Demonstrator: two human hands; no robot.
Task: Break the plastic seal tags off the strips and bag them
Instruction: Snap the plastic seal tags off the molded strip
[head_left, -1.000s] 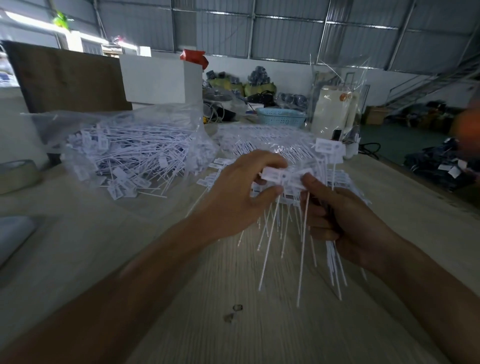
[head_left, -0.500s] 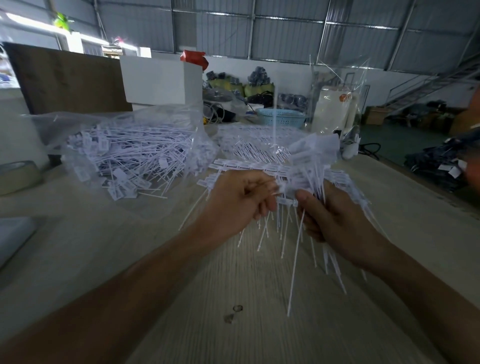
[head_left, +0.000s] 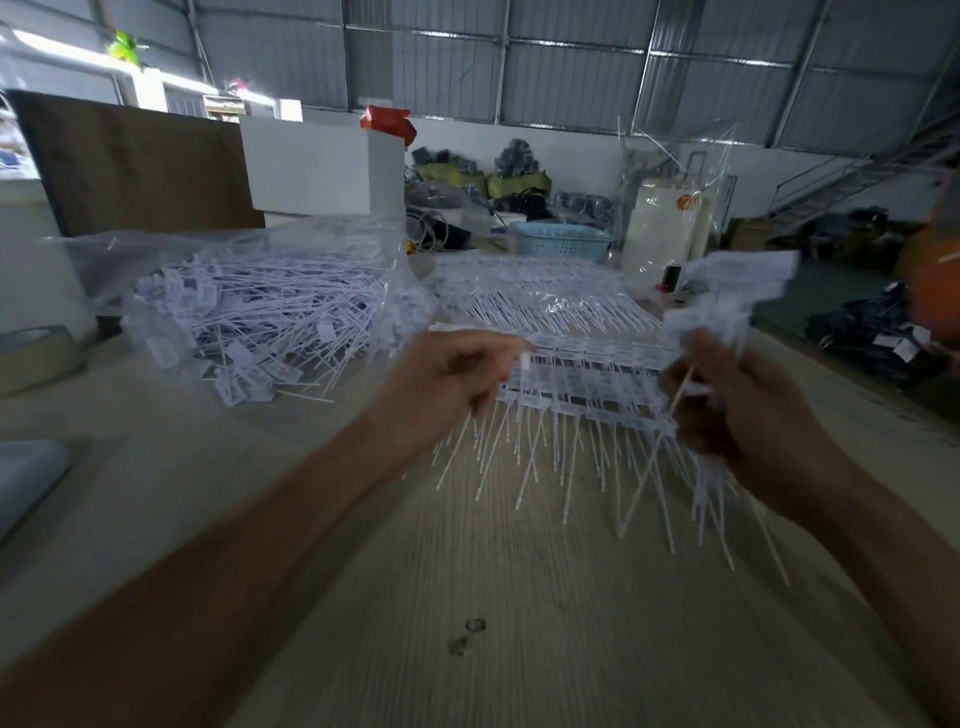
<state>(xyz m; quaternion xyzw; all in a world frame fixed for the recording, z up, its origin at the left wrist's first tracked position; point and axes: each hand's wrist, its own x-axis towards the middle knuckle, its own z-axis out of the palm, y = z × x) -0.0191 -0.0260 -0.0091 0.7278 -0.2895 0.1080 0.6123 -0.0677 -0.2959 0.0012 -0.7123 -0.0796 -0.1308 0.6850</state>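
Since a second ago my hands have drawn apart. My right hand (head_left: 737, 410) has swung out toward the desk's right edge, fingers curled round a bunch of loose tags (head_left: 727, 301). My left hand (head_left: 447, 379) pinches the end of a strip (head_left: 582, 384) stretched between them, above mid-desk. Farther back, more strips (head_left: 540, 301) lie flat; toward the far left corner sits the clear bag (head_left: 260, 306) heaped with tags, beside a tape roll (head_left: 36, 356).

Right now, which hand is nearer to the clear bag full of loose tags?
Left. The left hand sits just right of the clear bag; the right hand, gripping a bunch of tags, is farther right, beyond the strips.
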